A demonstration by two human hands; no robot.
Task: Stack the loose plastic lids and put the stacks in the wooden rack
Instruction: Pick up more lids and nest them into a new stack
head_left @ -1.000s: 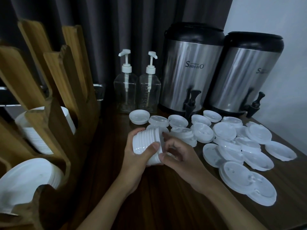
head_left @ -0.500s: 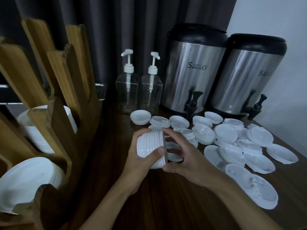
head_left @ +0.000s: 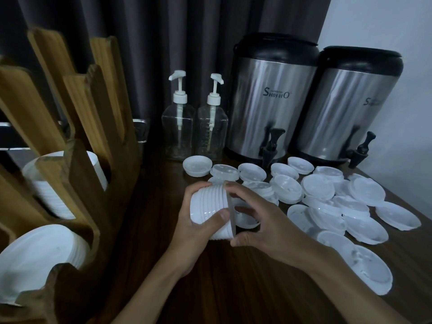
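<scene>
L hand (head_left: 198, 228) grips lid stack (head_left: 210, 206) on its side, above table (head_left: 233, 288) centre. R hand (head_left: 261, 220) pinches stack's right end, thumb under, fingers over. Loose lids (head_left: 327, 202) lie right; rack (head_left: 77, 174) left w/ stacks.

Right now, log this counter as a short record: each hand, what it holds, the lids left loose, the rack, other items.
left hand: grips the stack of lids, which is held on its side above the table
right hand: fingers and thumb curled round the stack's right end
loose lids: many, spread on the table to the right, some overlapping
rack: wooden, at left; two slots hold lid stacks
other: two pump bottles and two steel drink dispensers at the back
</scene>
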